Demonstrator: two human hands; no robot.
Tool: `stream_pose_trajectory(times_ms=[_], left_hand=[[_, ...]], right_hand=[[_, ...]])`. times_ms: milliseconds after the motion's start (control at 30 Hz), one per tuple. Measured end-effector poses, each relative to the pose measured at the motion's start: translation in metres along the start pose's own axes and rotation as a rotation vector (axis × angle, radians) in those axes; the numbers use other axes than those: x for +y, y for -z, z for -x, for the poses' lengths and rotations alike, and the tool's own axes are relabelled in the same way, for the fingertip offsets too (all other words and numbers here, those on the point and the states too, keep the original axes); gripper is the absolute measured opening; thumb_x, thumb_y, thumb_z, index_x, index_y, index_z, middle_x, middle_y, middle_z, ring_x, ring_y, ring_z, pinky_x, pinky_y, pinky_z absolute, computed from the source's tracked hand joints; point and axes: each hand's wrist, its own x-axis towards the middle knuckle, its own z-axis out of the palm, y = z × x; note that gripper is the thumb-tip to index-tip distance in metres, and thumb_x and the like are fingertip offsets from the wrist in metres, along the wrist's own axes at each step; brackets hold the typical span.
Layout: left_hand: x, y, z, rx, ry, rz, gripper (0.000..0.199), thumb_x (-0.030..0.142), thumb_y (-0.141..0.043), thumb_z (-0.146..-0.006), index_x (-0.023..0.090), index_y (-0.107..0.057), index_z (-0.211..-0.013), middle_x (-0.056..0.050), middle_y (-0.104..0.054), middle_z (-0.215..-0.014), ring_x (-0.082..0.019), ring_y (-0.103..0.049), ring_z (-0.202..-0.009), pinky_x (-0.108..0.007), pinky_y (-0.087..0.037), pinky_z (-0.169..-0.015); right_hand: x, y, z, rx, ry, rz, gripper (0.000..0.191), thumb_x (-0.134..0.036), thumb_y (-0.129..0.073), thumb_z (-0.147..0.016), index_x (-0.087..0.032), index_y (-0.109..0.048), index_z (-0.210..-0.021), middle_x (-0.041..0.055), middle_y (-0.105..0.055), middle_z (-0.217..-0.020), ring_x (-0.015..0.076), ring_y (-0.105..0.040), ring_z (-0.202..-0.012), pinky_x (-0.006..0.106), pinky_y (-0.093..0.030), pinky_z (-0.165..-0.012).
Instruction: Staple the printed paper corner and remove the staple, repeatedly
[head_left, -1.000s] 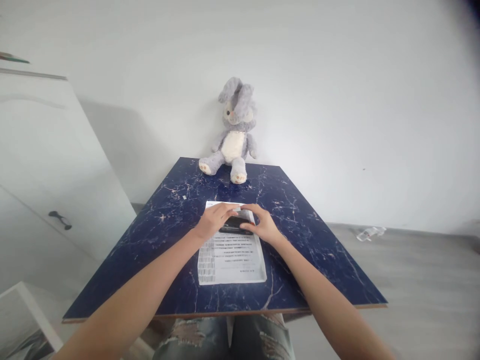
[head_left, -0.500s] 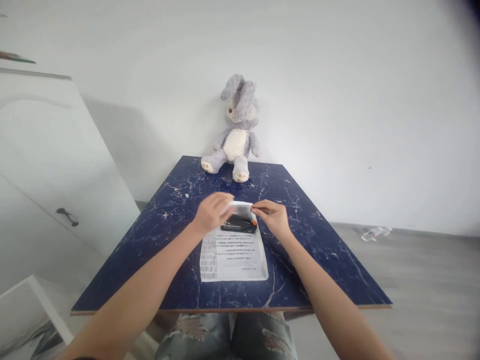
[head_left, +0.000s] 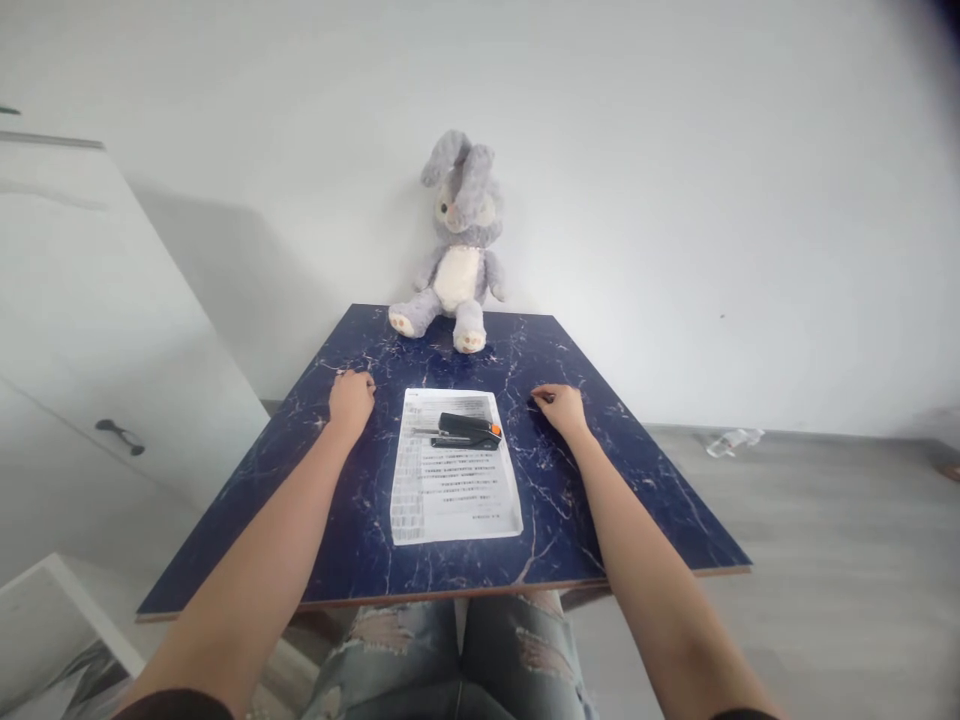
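Note:
A black stapler with an orange tip at its right end lies on a printed sheet of paper; its silver metal rail shows on the left side. My left hand rests on the dark blue table left of the paper, fingers curled in, with nothing seen in it. On the other side, my right hand lies on the table right of the sheet, its fingers curled loosely together and no object showing. Both hands are apart from the stapler and the paper.
A grey plush rabbit sits at the table's far edge against the white wall. A white cabinet with a dark handle stands at left. Something clear and crumpled, like plastic, lies on the floor at right.
Both hands have moved away from the stapler, the left hand leftward and the right hand slightly rightward, down onto the table. The stapler stays on the paper. The view has shifted slightly.

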Motion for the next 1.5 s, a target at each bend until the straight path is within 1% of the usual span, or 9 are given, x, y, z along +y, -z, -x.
stream_pose_trajectory(times_ms=[267, 433, 567, 700, 833, 900, 967, 1100, 1500], left_hand=[[-0.001, -0.006, -0.006, 0.048, -0.046, 0.116, 0.032, 0.016, -0.055, -0.091, 0.010, -0.072, -0.117, -0.019, -0.071, -0.106, -0.030, -0.066, -0.096, -0.043, -0.051, -0.096], [0.019, -0.003, 0.001, 0.116, -0.089, 0.354, 0.025, 0.018, -0.050, -0.093, 0.016, -0.075, -0.097, -0.016, -0.070, -0.097, -0.031, -0.063, -0.104, -0.046, -0.049, -0.101], [0.041, 0.000, 0.011, 0.160, -0.159, 0.635, 0.024, 0.022, -0.048, -0.097, 0.018, -0.072, -0.097, -0.012, -0.073, -0.102, -0.027, -0.065, -0.104, -0.041, -0.050, -0.101], [0.053, 0.001, 0.018, 0.087, -0.302, 0.843, 0.024, 0.034, -0.053, -0.098, 0.018, -0.071, -0.103, -0.008, -0.072, -0.103, -0.020, -0.066, -0.093, -0.033, -0.052, -0.090], [0.059, -0.001, 0.022, -0.081, -0.348, 1.001, 0.033, 0.044, -0.055, -0.098, 0.017, -0.072, -0.107, -0.003, -0.068, -0.083, -0.016, -0.062, -0.073, -0.027, -0.050, -0.071], [0.062, -0.002, 0.024, -0.128, -0.345, 1.067, 0.038, 0.046, -0.055, -0.098, 0.017, -0.072, -0.114, -0.002, -0.066, -0.078, -0.014, -0.060, -0.067, -0.025, -0.049, -0.066], [0.064, -0.003, 0.026, -0.138, -0.356, 1.101, 0.040, 0.048, -0.057, -0.097, 0.017, -0.074, -0.116, -0.002, -0.066, -0.078, -0.013, -0.059, -0.066, -0.025, -0.050, -0.066], [0.067, -0.004, 0.028, -0.194, -0.333, 1.191, 0.042, 0.055, -0.071, -0.088, 0.015, -0.076, -0.099, -0.005, -0.072, -0.078, -0.015, -0.066, -0.069, -0.029, -0.057, -0.070], [0.070, 0.004, 0.034, -0.291, -0.358, 1.221, 0.042, 0.050, -0.088, -0.072, 0.014, -0.079, -0.092, -0.013, -0.080, -0.094, -0.023, -0.077, -0.081, -0.039, -0.064, -0.083]], right_hand=[[0.002, -0.003, -0.001, 0.063, 0.024, -0.013, 0.025, -0.018, -0.064, -0.081, -0.021, -0.081, -0.098, 0.0058, -0.082, -0.093, 0.0236, -0.078, -0.084, 0.038, -0.060, -0.091], [-0.001, -0.003, -0.001, 0.141, 0.023, 0.022, 0.025, -0.018, -0.062, -0.081, -0.020, -0.080, -0.098, 0.0067, -0.081, -0.091, 0.0233, -0.077, -0.082, 0.039, -0.059, -0.093], [-0.004, -0.004, 0.000, 0.121, 0.004, 0.041, 0.026, -0.018, -0.061, -0.081, -0.020, -0.081, -0.099, 0.0072, -0.080, -0.091, 0.0237, -0.076, -0.082, 0.040, -0.058, -0.093], [-0.010, -0.001, -0.001, 0.112, 0.006, 0.040, 0.028, -0.017, -0.060, -0.081, -0.018, -0.081, -0.099, 0.0087, -0.080, -0.091, 0.0240, -0.075, -0.081, 0.039, -0.057, -0.091], [-0.039, 0.004, 0.007, 0.157, 0.088, -0.071, 0.022, -0.024, -0.062, -0.086, -0.018, -0.080, -0.097, 0.0101, -0.078, -0.092, 0.0250, -0.073, -0.086, 0.040, -0.057, -0.091], [-0.062, 0.005, 0.016, 0.085, 0.183, -0.230, 0.026, -0.034, -0.061, -0.093, -0.019, -0.079, -0.104, 0.0097, -0.078, -0.100, 0.0245, -0.071, -0.093, 0.038, -0.057, -0.087], [-0.086, 0.004, 0.027, -0.116, 0.322, -0.383, 0.032, -0.042, -0.059, -0.098, -0.021, -0.076, -0.114, 0.0088, -0.077, -0.110, 0.0228, -0.071, -0.097, 0.035, -0.057, -0.085], [-0.119, -0.008, 0.045, -0.460, 0.571, -0.413, 0.055, -0.047, -0.080, -0.086, -0.022, -0.067, -0.133, 0.0107, -0.073, -0.124, 0.0260, -0.070, -0.107, 0.039, -0.055, -0.095], [-0.105, -0.014, 0.043, -0.317, 0.444, -0.279, 0.040, -0.026, -0.082, -0.079, -0.022, -0.075, -0.119, 0.0078, -0.076, -0.105, 0.0224, -0.071, -0.088, 0.036, -0.057, -0.082]])
